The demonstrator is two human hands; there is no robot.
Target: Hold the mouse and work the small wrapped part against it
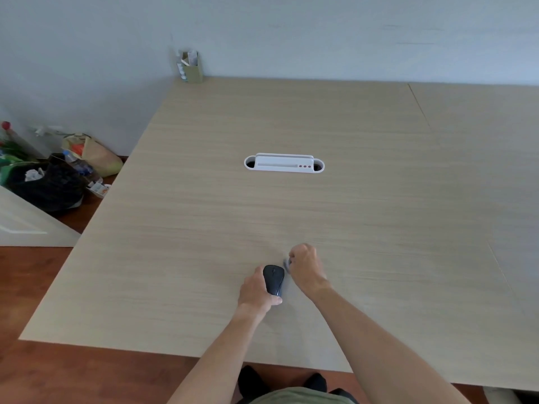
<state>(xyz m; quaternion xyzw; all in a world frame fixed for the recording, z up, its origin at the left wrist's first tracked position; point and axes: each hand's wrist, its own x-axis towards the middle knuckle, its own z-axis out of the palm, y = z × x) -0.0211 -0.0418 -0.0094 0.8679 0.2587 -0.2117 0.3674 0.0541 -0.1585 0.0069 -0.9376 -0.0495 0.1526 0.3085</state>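
Left hand (256, 290) gripped a black computer mouse (274, 279), fingers curled under it, thumb at its near end; mouse held just above/at the counter (204, 199), buttons up. Right hand (304, 265), just right of the mouse, was curled w/ fingertips pinching a small grey item (287, 264), blurred, type not clear. The hands were near each other but apart. Well beyond both hands: white cable port (284, 164) set in the counter. Far beyond, to the left, at the wall: open cardboard box (190, 67). Left of the hands, on the floor (35, 287): black bag (46, 185), brown paper bag (93, 154).
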